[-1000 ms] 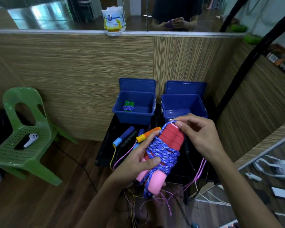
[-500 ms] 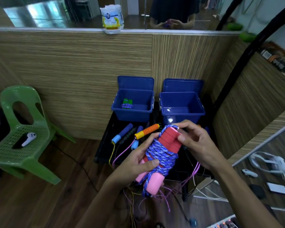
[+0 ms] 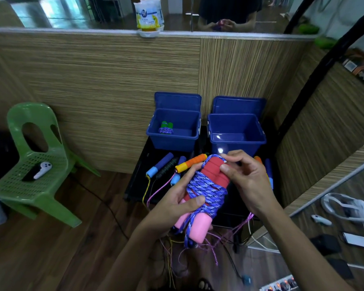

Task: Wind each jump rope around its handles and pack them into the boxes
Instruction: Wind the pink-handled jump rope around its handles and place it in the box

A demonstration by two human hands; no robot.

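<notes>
My left hand (image 3: 178,203) grips a jump rope bundle (image 3: 206,192): two red-and-pink foam handles side by side, wrapped in blue-and-white cord. My right hand (image 3: 245,181) pinches the cord at the top of the red ends. Two open blue boxes stand behind on a black stand. The left box (image 3: 174,141) holds a wound rope with green handles (image 3: 166,127). The right box (image 3: 236,143) shows only its bare floor. Loose ropes lie on the stand, among them an orange handle (image 3: 190,163), a blue handle (image 3: 160,167) and a black handle (image 3: 167,168).
A green plastic chair (image 3: 36,164) with a white controller on its seat stands at the left. A wood-panel partition rises behind the boxes. Loose pink and yellow cords hang over the stand's front edge. A headset, a controller and small devices lie on the floor at the right.
My right hand's fingers have shifted along the top of the red handle ends, working the cord there. The left hand keeps the same grip on the bundle.
</notes>
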